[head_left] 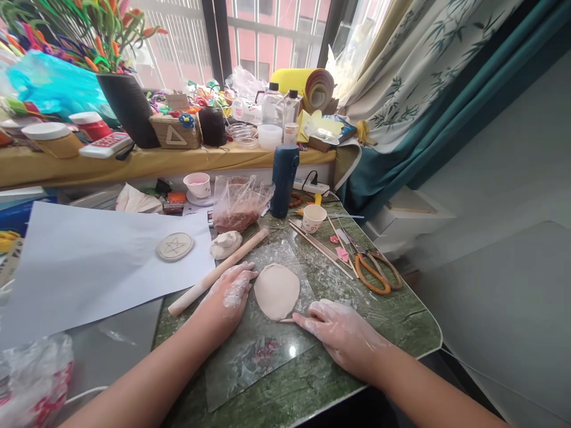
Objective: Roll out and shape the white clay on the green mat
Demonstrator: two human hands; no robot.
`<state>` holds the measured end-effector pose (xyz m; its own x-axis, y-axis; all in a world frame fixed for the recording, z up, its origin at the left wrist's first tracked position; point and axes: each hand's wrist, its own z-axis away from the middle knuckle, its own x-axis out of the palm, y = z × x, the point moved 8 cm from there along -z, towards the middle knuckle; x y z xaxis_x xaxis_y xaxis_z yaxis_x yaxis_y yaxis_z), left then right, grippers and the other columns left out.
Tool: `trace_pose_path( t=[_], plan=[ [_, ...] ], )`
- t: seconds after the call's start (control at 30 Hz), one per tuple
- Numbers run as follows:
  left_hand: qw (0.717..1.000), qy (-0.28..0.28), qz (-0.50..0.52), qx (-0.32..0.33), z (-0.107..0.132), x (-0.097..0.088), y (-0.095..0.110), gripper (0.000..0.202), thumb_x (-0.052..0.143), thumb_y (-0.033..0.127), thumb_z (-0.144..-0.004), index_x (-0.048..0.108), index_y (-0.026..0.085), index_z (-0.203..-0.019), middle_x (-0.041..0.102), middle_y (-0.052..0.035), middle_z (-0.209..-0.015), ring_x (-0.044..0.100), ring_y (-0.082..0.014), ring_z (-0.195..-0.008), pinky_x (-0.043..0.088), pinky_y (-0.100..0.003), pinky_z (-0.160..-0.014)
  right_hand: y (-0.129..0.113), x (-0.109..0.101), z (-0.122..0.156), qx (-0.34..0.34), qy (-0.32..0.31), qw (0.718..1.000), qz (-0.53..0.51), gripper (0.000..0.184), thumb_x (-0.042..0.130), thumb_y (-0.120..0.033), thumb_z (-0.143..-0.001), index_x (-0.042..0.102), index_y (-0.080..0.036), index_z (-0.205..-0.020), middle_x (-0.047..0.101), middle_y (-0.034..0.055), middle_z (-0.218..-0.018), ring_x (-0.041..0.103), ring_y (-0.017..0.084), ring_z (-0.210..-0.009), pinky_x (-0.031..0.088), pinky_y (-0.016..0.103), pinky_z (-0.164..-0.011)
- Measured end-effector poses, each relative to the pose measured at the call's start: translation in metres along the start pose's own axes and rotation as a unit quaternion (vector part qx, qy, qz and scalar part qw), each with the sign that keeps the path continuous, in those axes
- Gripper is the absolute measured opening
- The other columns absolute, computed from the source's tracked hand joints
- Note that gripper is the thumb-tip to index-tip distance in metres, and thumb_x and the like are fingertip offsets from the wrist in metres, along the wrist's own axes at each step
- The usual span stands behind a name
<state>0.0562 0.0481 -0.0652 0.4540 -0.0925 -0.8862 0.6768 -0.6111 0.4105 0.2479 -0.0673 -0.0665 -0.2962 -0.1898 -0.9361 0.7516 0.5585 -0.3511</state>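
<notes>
A flat, pale clay disc (276, 291) lies on a clear plastic sheet (250, 374) over the green tabletop. My left hand (232, 294), dusted white, rests at the disc's left side, fingers laid out and holding nothing. On the lower right, my right hand (336, 333) is closed, its index finger reaching to the disc's lower edge. A thin pale strip shows at that fingertip; whether it is a tool or clay I cannot tell. Just beyond my left hand lies a wooden rolling pin (218, 272), with a lump of clay (226, 244) behind it.
On white paper (111, 261) at left sits a round clay piece with a star (175, 246). Farther back stand a bag of reddish clay (243, 205), a dark blue bottle (284, 181) and a paper cup (314, 218). Orange-handled scissors (377, 273) and wooden sticks (321, 249) lie right.
</notes>
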Motion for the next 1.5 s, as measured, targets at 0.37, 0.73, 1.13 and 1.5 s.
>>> trace_pose_path(
  t=[0.37,0.73,1.13,1.5],
  plan=[
    [1.0,0.009,0.022,0.007,0.002,-0.001,-0.001,0.031,0.043,0.022,-0.101,0.066,0.022,-0.121,0.064,-0.0085,-0.14,0.059,-0.0291,-0.132,0.049,-0.048,-0.112,-0.01,0.003,-0.008,0.013,0.008,1.0,0.016,0.057,0.05,-0.009,-0.092,0.053,-0.024,-0.147,0.064,0.0078,-0.102,0.057,0.022,-0.09,0.049,0.034,-0.081],
    [0.999,-0.022,0.021,-0.019,0.007,-0.006,0.002,0.038,0.053,0.039,-0.099,0.06,0.024,-0.133,0.058,-0.0087,-0.147,0.053,-0.0307,-0.138,0.045,-0.05,-0.116,0.048,-0.025,0.016,0.226,0.285,0.921,-0.141,0.039,0.042,-0.023,-0.103,0.064,-0.028,-0.135,0.068,0.006,-0.107,0.067,0.02,-0.096,0.057,0.032,-0.082],
    [0.983,-0.133,0.007,0.124,-0.007,0.004,0.056,0.069,0.079,0.053,-0.081,0.057,0.028,-0.142,0.049,-0.0095,-0.156,0.039,-0.0376,-0.147,0.035,-0.057,-0.121,0.049,-0.001,-0.009,0.298,0.171,0.938,0.047,0.057,0.041,-0.002,-0.093,0.052,-0.019,-0.147,0.069,0.0119,-0.119,0.065,0.024,-0.111,0.052,0.037,-0.1],
    [0.933,-0.18,-0.044,0.307,0.01,0.007,0.08,0.042,0.043,0.03,-0.107,0.05,0.032,-0.147,0.061,-0.0081,-0.147,0.06,-0.03,-0.132,0.052,-0.045,-0.107,0.047,0.001,-0.017,0.309,0.133,0.937,0.099,0.055,0.049,-0.003,-0.095,0.052,-0.02,-0.147,0.067,0.0134,-0.126,0.066,0.023,-0.114,0.054,0.034,-0.099]
  ],
)
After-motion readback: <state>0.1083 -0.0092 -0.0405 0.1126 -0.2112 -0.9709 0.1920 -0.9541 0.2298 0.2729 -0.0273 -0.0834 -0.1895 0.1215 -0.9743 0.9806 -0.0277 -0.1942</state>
